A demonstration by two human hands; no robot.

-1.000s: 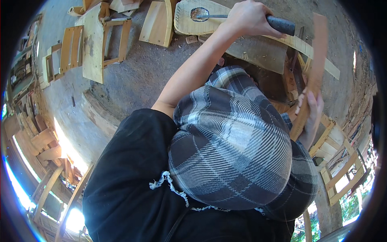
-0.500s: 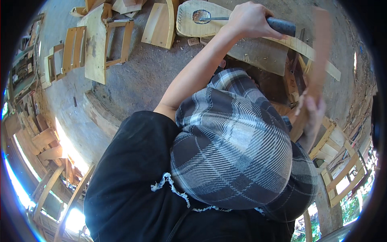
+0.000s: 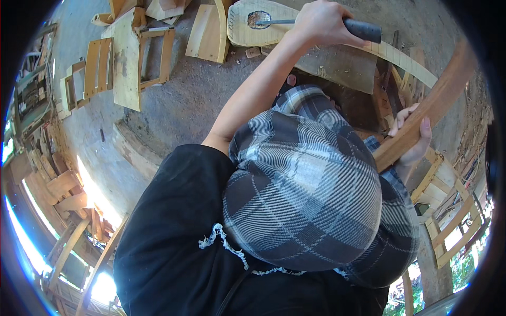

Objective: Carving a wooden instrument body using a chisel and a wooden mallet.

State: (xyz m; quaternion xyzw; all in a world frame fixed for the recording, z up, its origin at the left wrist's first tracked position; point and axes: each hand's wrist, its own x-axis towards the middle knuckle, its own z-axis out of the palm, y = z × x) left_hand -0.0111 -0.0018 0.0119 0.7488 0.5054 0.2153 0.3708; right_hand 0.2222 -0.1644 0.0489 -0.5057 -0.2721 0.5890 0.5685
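Note:
My left hand (image 3: 322,23) is closed around a chisel with a dark handle (image 3: 363,31). Its thin metal blade (image 3: 282,22) lies leftward, the tip in a rough-edged round hollow (image 3: 258,20) in a pale wooden board (image 3: 240,34). That board has a rounded end, and a long narrow strip (image 3: 403,60) runs on to the right from behind my hand. On the right, my right hand (image 3: 416,145) grips a thick reddish-brown wooden bar (image 3: 440,100), slanting up to the right, apart from the chisel. Plaid cloth hides the bar's lower end.
Plaid cloth (image 3: 305,195) and my black clothing fill the lower middle. Left of the board stand wooden panels (image 3: 205,37) and slatted frames (image 3: 98,66). A grey slab (image 3: 342,68) lies below the board, a wooden frame (image 3: 448,242) at lower right, and stacked timber (image 3: 60,184) at far left.
The wooden bar, blurred and nearly upright before, has swung down and tilts to the right. My left hand, the chisel and the board appear slightly further left in view.

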